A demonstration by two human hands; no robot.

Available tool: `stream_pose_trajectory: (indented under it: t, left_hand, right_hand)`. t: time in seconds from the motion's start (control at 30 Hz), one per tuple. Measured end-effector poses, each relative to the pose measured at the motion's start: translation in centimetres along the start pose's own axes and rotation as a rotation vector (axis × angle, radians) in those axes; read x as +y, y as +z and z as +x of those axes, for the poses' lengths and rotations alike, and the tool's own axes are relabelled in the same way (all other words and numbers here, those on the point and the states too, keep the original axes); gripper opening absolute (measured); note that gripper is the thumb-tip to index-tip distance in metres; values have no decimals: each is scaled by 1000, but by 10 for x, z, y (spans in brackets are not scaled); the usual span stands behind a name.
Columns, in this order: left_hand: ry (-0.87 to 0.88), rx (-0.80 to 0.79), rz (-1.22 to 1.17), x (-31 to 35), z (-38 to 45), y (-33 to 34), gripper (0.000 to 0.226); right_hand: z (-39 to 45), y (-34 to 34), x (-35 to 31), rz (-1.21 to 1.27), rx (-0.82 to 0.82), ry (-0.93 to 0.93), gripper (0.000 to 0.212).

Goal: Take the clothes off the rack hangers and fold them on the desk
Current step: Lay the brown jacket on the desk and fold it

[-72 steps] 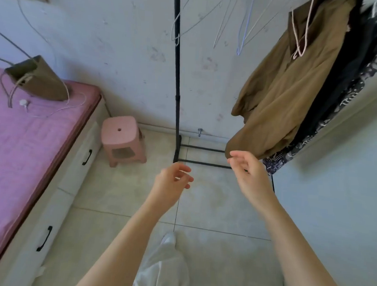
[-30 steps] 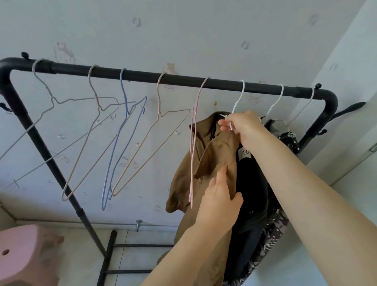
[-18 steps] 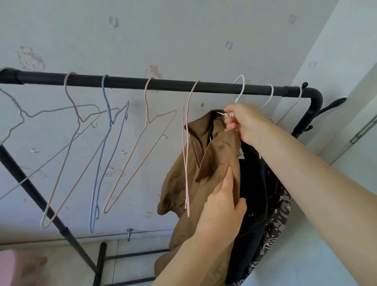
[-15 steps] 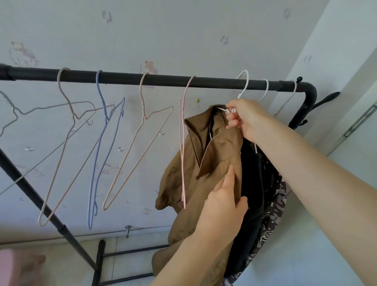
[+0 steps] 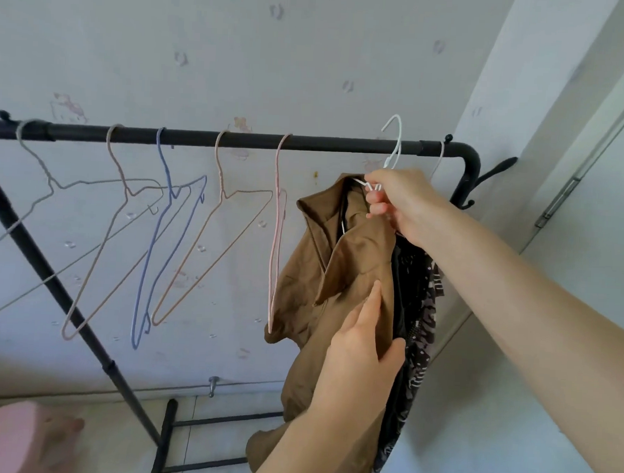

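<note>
1. The right hand point(image 5: 401, 201) pinches the neck of the white wire hanger point(image 5: 393, 146) that carries the brown jacket point(image 5: 322, 291); its hook stands above the black rack rail point(image 5: 236, 139), apparently lifted clear of it.
2. The left hand point(image 5: 360, 351) grips the jacket's front edge below the collar, thumb on one side of the cloth and fingers laid along the other.
3. To do this step well, the right hand should carry the hook up and toward the person until it is plainly clear of the rail, keeping it away from the pink hanger point(image 5: 277, 234) just beside the jacket.
4. The left hand should take the jacket's weight so the garment does not slide off one shoulder of the hanger or drag.
5. A dark patterned garment point(image 5: 420, 314) hangs right behind the jacket and touches it; pulling slowly should keep it from being tugged along.
6. Several bare wire hangers, grey, beige, blue point(image 5: 158, 235) and tan, hang along the rail to the left.
7. The rack stands against a scuffed pale wall point(image 5: 240, 51) in a corner.
8. Low at the left a pink plastic stool point(image 5: 14, 437) sits on the tiled floor point(image 5: 220, 437).
9. The desk for folding is not in view.
</note>
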State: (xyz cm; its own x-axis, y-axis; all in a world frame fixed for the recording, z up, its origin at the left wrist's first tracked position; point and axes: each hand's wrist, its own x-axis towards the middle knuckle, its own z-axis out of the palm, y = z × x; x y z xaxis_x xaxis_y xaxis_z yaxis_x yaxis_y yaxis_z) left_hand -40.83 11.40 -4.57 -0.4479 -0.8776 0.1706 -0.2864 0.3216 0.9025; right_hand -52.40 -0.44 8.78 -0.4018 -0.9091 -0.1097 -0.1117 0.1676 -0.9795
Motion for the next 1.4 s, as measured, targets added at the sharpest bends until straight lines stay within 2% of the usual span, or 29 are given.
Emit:
stream_pose_trajectory:
  t: [0.1, 0.17, 0.23, 0.27, 0.37, 0.47, 0.63, 0.73, 0.83, 0.97, 1.03, 1.17, 1.3, 1.4]
  left_hand:
    - [-29, -18, 2, 8, -22, 12, 74]
    - [-49, 8, 19, 10, -37, 20, 56]
    - [-85, 147, -39, 12, -51, 25, 27]
    - [-116, 234, -102, 13, -56, 26, 21]
    - [-168, 491, -187, 17, -64, 27, 10]
    - [-146, 631, -80, 25, -67, 23, 16]
    - [-145, 563, 304, 21, -56, 19, 58]
    - [-195, 506, 468, 13, -55, 19, 69]
    - [-205, 519, 392, 9, -66, 9, 61]
    - [-134, 448, 392, 5, -85, -19, 26]
    - [-125, 417, 403, 2, -89, -36, 26]
    - [-191, 374, 379, -1, -89, -76, 24]
    - [-281, 251, 211, 0, -99, -109, 23]
    - [-336, 272, 14, -2, -107, -119, 22]
  right_hand:
    - [-22, -12, 9, -2, -37, -6, 11]
    - [-38, -22, 17, -5, -51, -3, 12]
    - [-56, -34, 25, -16, -77, 1, 9]
    - [-65, -39, 29, -30, -89, 6, 8]
    - [-96, -59, 38, -84, -127, 51, 9]
    - [-127, -77, 45, -131, -146, 87, 20]
    - [-162, -100, 53, -226, -224, 88, 22]
    - [-171, -110, 56, -325, -276, 83, 18]
    - [-176, -120, 61, -460, -307, 13, 22]
    - [-188, -134, 70, -490, -243, -141, 26]
    - [-191, -136, 71, -545, -275, -162, 26]
    - [-197, -138, 71, -578, -448, -134, 26]
    - [-199, -142, 62, -504, -656, -142, 26]
    - [-197, -140, 55, -414, -738, -183, 23]
